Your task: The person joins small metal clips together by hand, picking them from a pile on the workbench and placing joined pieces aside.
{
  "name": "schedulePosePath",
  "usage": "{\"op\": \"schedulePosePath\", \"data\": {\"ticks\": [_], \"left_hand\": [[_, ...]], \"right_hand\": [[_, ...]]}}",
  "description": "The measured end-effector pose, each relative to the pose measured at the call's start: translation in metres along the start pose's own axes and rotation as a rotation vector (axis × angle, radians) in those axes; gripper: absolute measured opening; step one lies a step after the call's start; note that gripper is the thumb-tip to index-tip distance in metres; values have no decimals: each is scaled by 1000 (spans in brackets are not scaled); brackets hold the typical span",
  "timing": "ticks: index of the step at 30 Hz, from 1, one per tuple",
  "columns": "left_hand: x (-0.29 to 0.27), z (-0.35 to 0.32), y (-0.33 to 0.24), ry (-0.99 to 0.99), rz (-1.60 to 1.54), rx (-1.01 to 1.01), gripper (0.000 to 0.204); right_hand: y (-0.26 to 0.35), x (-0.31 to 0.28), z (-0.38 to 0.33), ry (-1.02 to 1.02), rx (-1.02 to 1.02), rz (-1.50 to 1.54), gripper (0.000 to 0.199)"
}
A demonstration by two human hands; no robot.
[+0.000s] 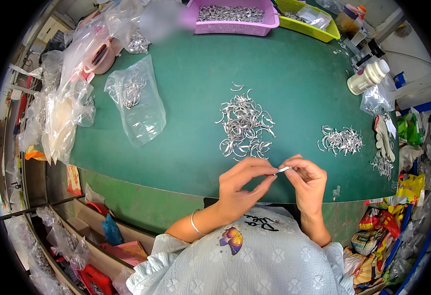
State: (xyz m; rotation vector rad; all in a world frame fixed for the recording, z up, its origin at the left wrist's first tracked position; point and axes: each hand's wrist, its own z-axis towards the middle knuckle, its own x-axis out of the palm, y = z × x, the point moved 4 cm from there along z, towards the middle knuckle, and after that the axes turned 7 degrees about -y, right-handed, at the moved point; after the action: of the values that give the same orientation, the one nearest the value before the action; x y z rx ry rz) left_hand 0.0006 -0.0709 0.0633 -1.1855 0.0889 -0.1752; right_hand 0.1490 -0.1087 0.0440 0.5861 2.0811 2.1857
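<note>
Between my two hands, close to the table's front edge, is a small curved silver metal piece [282, 169]. My left hand [242, 187] pinches its left end between thumb and fingers. The other end sits in the pinched fingertips of my right hand [306, 179]. Just beyond my hands lies a loose heap of similar curved silver pieces [245, 123] on the green table [191, 108]. A smaller pile of silver pieces [343, 140] rests to the right of my right hand.
A clear plastic bag [144, 118] with some silver pieces lies on the left. At the back stand a pink basket [235, 28] full of pieces and a yellow-green basket [309, 30]. A white bottle [368, 77] and a glove [383, 137] are on the right.
</note>
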Motion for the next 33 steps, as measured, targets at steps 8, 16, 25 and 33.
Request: {"op": "schedulePosePath", "data": {"ticks": [8, 16, 25, 33], "left_hand": [[-9, 4, 22, -136, -5, -199, 31], [-18, -6, 54, 132, 416, -134, 32], [16, -32, 66, 567, 691, 114, 27], [0, -12, 56, 204, 403, -105, 30]], "right_hand": [[-7, -39, 22, -302, -223, -515, 9], [-11, -68, 31, -470, -600, -1429, 16], [-54, -2, 46, 43, -570, -1154, 8], [-32, -16, 32, -192, -155, -740, 4]]}}
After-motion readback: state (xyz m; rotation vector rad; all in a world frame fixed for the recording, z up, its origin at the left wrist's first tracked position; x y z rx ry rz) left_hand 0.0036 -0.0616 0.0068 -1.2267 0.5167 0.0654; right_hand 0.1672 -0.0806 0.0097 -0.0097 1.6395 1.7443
